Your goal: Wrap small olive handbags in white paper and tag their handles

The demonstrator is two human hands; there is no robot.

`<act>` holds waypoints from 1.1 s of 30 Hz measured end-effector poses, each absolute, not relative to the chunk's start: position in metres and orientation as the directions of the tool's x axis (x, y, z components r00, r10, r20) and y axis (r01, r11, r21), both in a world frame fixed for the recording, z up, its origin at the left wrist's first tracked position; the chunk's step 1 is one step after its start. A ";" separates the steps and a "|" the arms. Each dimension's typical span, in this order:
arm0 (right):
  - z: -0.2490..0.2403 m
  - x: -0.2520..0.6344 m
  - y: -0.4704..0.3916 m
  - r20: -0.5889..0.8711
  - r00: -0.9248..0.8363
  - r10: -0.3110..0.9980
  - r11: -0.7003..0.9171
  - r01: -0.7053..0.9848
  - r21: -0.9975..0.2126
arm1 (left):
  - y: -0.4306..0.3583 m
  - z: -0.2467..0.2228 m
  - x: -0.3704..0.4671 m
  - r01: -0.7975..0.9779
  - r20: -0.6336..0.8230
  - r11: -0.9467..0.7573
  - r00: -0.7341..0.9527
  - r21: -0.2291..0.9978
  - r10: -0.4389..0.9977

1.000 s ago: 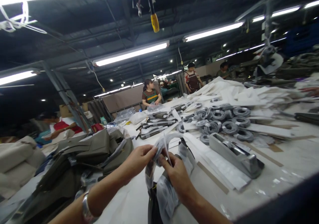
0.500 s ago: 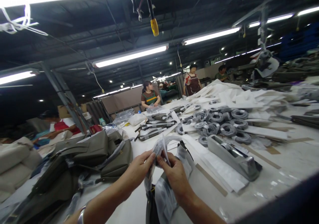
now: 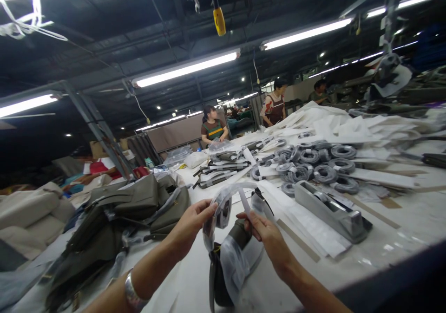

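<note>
The left hand [image 3: 193, 220] pinches a plastic-wrapped loop [image 3: 208, 235]; the right hand [image 3: 267, 231] pinches a pale strip [image 3: 244, 200].

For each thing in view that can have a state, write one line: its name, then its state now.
Left hand: closed on handle
Right hand: pinching strip
Handle: arched, wrapped
Strip: raised, one end pinched
Bag: partly wrapped
Coils: rolled, piled
Dark bags: heaped
Lamps: lit
Bracelet: worn
</note>
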State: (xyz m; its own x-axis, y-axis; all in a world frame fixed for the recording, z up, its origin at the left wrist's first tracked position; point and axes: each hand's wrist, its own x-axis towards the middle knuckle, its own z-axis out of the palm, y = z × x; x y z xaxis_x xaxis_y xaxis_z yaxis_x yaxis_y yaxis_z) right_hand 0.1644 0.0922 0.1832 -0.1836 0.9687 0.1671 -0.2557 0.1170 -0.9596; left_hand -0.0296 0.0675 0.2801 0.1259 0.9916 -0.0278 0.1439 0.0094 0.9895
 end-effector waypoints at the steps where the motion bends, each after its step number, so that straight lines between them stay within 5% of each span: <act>1: 0.183 0.168 0.090 0.156 -0.189 0.970 0.105 -0.255 -0.961 | 0.068 0.279 -0.030 0.140 -0.033 0.014 0.131 0.990 0.991; 19: 0.192 0.178 0.089 0.239 -0.211 0.948 0.251 0.030 -0.968 | 0.056 0.289 -0.021 0.250 0.029 -0.068 0.158 0.966 0.987; 24: 0.206 0.153 0.095 0.280 -0.226 0.933 0.249 -0.156 -0.956 | 0.056 0.288 -0.017 0.327 0.047 -0.101 0.167 0.940 0.985; 33: 0.229 0.151 0.083 0.185 -0.443 0.877 -0.053 -0.472 -0.880 | 0.076 0.272 -0.034 0.341 0.062 -0.117 0.168 0.933 0.984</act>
State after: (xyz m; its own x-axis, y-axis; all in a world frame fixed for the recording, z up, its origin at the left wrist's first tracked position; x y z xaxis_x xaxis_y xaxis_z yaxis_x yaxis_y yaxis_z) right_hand 0.1507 0.0827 0.2293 -0.4426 0.8774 0.1851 -0.4721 -0.0525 -0.8800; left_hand -0.0345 0.0763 0.2722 0.1678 0.9839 0.0616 0.3408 -0.1165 0.9329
